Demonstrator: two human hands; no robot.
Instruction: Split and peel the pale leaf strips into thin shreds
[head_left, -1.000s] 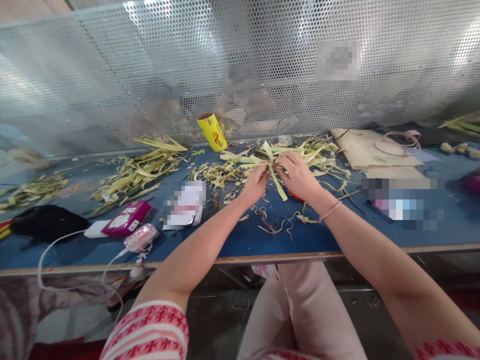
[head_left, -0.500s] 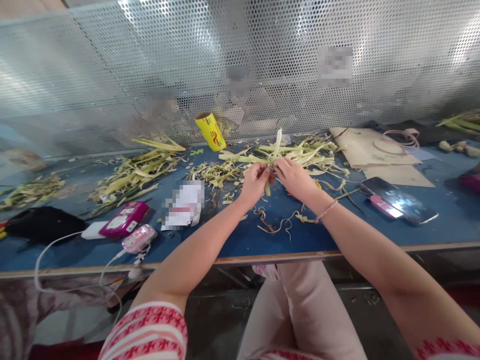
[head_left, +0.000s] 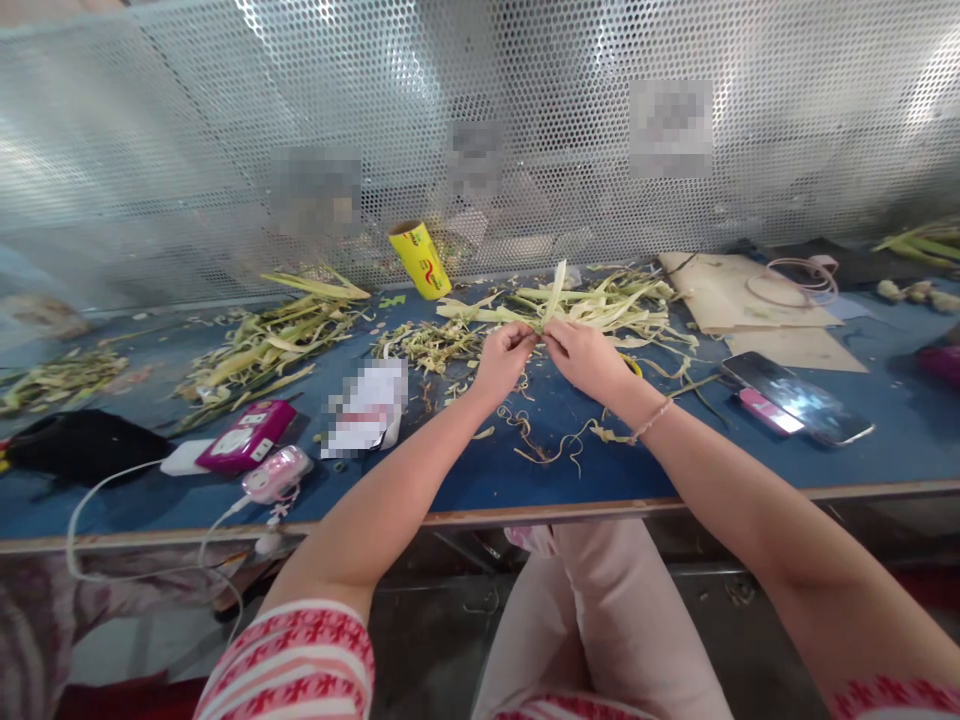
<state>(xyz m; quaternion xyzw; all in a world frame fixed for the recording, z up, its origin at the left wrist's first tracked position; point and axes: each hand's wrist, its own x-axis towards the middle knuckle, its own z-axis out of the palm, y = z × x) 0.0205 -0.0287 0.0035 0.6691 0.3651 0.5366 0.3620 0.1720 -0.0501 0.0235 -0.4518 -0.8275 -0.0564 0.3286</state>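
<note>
My left hand [head_left: 504,358] and my right hand [head_left: 583,355] meet above the blue table [head_left: 480,470], both pinching a pale green leaf strip [head_left: 556,288] that sticks up between the fingertips. Behind the hands lies a heap of long green-yellow leaf strips [head_left: 600,300]. Curled dry scraps [head_left: 551,448] lie on the table just in front of my hands. A thin bracelet sits on my right wrist.
A yellow roll [head_left: 420,260] stands at the back by the perforated metal screen [head_left: 480,130]. More leaf piles [head_left: 262,340] lie left. A magenta device [head_left: 244,436], white cable and pink earbud case sit at front left; a phone [head_left: 799,398] and brown paper [head_left: 742,295] at right.
The strip pointed down and forward a second ago; my hands have turned it upright and shifted slightly back toward the leaf heap.
</note>
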